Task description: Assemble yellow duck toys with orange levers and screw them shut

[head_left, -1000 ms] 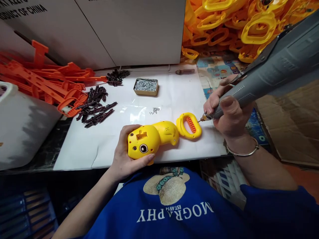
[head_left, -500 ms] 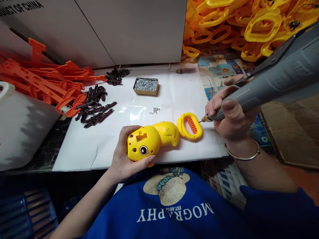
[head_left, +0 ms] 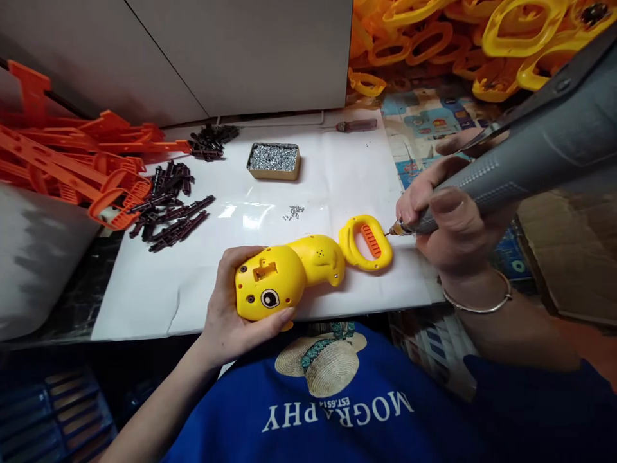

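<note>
The left hand (head_left: 225,318) grasps the eyed end of the yellow animal-shaped toy (head_left: 308,260) on the white sheet (head_left: 349,167) — apparently steadying it, screw holes (head_left: 288,300) upward; the right hand (head_left: 450,222) clutches a grey power screwdriver (head_left: 535,154), bit (head_left: 390,232) beside the ring handle (head_left: 384,252). Loose screws (head_left: 294,213) lie nearby — probably for easy reach.

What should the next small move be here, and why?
Probably steady the toy and ease the driver onto the handle: the left hand grips the toy's head, and the right hand holds the driver with its tip at the handle's edge, though contact is unclear.
</note>
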The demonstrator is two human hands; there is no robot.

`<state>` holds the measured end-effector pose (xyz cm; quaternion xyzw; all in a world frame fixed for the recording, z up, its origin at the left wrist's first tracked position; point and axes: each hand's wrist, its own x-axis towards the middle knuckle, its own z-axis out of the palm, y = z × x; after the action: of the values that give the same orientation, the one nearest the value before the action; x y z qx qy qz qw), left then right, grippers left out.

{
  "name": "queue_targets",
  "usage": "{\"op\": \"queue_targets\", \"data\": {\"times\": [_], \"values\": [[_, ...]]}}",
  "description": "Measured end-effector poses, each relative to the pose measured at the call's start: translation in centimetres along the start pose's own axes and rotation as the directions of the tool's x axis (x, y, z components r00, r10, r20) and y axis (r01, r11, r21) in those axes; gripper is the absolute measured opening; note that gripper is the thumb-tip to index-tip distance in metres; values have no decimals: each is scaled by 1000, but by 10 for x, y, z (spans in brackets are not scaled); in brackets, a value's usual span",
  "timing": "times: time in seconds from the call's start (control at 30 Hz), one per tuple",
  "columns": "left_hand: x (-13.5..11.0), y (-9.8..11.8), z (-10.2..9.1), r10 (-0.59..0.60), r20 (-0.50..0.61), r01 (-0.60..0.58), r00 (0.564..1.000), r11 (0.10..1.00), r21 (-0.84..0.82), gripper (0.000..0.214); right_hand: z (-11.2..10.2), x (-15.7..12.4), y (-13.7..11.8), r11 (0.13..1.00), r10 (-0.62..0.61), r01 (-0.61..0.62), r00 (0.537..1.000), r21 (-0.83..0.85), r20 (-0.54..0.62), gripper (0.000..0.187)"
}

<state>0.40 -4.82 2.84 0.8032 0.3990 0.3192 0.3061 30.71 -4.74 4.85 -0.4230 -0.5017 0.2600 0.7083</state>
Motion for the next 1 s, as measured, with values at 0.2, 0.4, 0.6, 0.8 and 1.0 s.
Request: {"op": "queue_targets", "data": {"times": [0.2,0.4,0.6,0.8,1.0], "values": [[1,-1,0,4,0,-4,1000,1000,15,70,7,7,10,991,-95,99,994,87,-48,28],[2,0,3,-16,-14,16,1000,999,-40,69,1,7,9,993,-31,32,999,117,-11,28],[4,0,5,-37,16,39,999,992,-121,68,19,27,-4,981,-149,151,989,120,-20,28],[5,0,4,-30,20,32,999,991,-132,67,39,33,14,992,-118,118,993,-33,-6,41],[5,-1,4,-4,17,6,1000,994,-112,68,37,28,24,993,-57,59,998,-106,18,46]]}}
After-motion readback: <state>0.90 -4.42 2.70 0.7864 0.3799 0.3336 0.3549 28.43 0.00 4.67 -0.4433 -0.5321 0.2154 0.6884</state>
